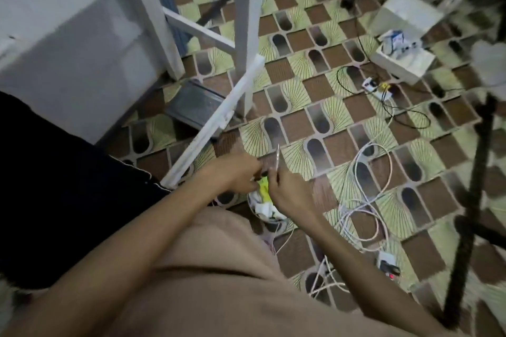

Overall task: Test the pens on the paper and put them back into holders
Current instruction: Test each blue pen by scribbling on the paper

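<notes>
I look down at a patterned floor. My right hand (287, 189) pinches a thin pen (278, 157) that points up and away from me. My left hand (238, 172) is right beside it, its curled fingertips meeting the lower end of the pen; what exactly they pinch is blurred. Below both hands sits a small round bin (264, 212) holding crumpled white and yellow bits. No paper sheet or pen holder shows in view.
White table legs (246, 22) and a loose white bar (216, 123) stand ahead. A grey flat box (197, 107) lies under them. White cables (364, 200), a power strip (388, 268) and white boxes (402, 60) litter the floor to the right. A black stand leg (471, 213) crosses the right side.
</notes>
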`<state>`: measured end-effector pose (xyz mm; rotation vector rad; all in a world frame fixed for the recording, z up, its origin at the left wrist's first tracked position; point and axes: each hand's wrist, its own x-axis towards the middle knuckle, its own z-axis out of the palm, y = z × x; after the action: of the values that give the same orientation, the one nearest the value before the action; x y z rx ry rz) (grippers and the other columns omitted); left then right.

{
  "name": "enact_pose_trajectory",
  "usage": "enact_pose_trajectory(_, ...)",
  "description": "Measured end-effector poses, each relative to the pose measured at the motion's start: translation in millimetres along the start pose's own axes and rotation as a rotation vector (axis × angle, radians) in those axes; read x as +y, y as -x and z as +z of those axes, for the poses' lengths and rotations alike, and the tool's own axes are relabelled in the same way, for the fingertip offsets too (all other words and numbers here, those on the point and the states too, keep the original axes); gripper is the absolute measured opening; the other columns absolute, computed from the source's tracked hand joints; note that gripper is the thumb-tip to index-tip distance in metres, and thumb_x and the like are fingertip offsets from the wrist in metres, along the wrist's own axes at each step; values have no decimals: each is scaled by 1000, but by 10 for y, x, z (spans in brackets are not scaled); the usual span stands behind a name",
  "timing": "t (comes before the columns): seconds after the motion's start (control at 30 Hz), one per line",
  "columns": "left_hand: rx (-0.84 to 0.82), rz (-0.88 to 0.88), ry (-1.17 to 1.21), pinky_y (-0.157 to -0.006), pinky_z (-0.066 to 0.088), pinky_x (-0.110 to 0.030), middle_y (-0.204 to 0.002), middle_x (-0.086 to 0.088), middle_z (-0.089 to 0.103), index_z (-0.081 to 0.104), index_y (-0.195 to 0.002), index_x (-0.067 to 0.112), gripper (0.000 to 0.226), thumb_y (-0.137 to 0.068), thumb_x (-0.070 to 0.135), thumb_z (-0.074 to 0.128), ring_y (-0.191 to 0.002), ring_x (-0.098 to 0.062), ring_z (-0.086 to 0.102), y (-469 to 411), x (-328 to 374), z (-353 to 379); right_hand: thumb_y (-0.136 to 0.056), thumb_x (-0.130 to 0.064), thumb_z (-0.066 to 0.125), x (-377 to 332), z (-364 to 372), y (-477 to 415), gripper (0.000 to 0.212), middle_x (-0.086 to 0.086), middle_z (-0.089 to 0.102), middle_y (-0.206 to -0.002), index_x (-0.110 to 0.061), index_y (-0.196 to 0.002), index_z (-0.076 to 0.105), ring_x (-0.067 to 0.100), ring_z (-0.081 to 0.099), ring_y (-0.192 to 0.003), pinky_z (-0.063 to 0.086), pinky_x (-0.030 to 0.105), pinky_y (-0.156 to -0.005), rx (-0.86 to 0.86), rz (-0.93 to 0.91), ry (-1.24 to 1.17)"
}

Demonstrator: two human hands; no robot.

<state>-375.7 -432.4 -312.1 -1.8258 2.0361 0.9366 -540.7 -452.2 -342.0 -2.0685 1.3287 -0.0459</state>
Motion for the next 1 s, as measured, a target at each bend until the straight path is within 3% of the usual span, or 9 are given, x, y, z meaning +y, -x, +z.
enact_pose_trajectory(0.13, -190, -24, -22, -87, 55, -40, -118, -7, 68, 65, -120, 13, 28, -100, 34, 61, -105, -27, 65, -323, 31, 142, -109, -33, 31, 495, 496, -245, 50, 4, 49, -60, -8, -73, 55, 22, 50, -56, 39, 32, -61, -82, 153, -15)
enact_pose_trajectory(0.2, -200, -35, -23, -85, 52, -38, -119, -9, 67, 64, -121, 12, 31, -102, 36, 60, -107, -28, 63, -432, -4, 160, -109, -32, 35, 680, 637, -381, 54, 1, 44, -55, -9, -63, 51, 14, 42, -51, 34, 30, -62, -121, 201, 4)
enact_pose_trajectory(0.27, -198, -51, -10, -88, 52, -39, -124, -9, 65, 61, -127, 13, 36, -103, 40, 60, -109, -28, 63, -480, -41, 181, -109, -37, 38, 855, 737, -469, 57, 3, 47, -56, -12, -59, 45, 19, 43, -53, 33, 31, -63, -206, 218, 26)
enact_pose_trajectory(0.37, -179, -60, 26, -87, 50, -37, -127, -6, 64, 59, -133, 17, 38, -103, 41, 61, -108, -23, 61, -441, -112, 197, -110, -37, 36, 1014, 749, -556, 52, 17, 63, -76, -4, -74, 54, 27, 50, -68, 38, 31, -61, -320, 250, 76)
enact_pose_trajectory(0.47, -144, -58, 86, -91, 52, -38, -128, -6, 65, 60, -131, 17, 35, -103, 38, 62, -107, -22, 61, -353, -143, 99, -107, -32, 40, 833, 459, -556, 41, 8, 53, -70, -3, -86, 58, 23, 50, -62, 29, 30, -49, -371, 222, 121)
enact_pose_trajectory(0.57, -54, -37, 122, -102, 52, -40, -136, -3, 64, 59, -139, 16, 43, -103, 38, 62, -121, -22, 62, -185, -102, -100, -103, -29, 45, 494, 88, -491, 35, 8, 55, -73, -3, -93, 66, 27, 52, -65, 37, 33, -54, -255, 91, 117)
enact_pose_trajectory(0.67, 102, 2, 121, -105, 48, -37, -137, 1, 63, 58, -138, 19, 42, -103, 40, 62, -128, -20, 58, 99, -61, -326, -102, -41, 46, 65, -300, -322, 38, 8, 70, -82, -13, -102, 71, 30, 63, -80, 50, 37, -63, -77, -81, 81)
enact_pose_trajectory(0.87, 411, -41, 62, -101, 50, -43, -135, 7, 61, 56, -140, 26, 51, -99, 56, 54, -124, -16, 59, 1021, -92, -782, -103, -45, 47, -777, -1012, -23, 33, 0, 70, -81, -19, -106, 67, 21, 64, -76, 54, 40, -64, 104, -357, 96)
enact_pose_trajectory(1.0, 653, -96, 3, -97, 49, -36, -128, 17, 57, 54, -138, 31, 55, -98, 67, 44, -120, -12, 57, 1824, -92, -1133, -104, -50, 47, -1396, -1413, 122, 33, -3, 71, -84, -23, -112, 66, 17, 65, -76, 56, 39, -67, 206, -523, 72)
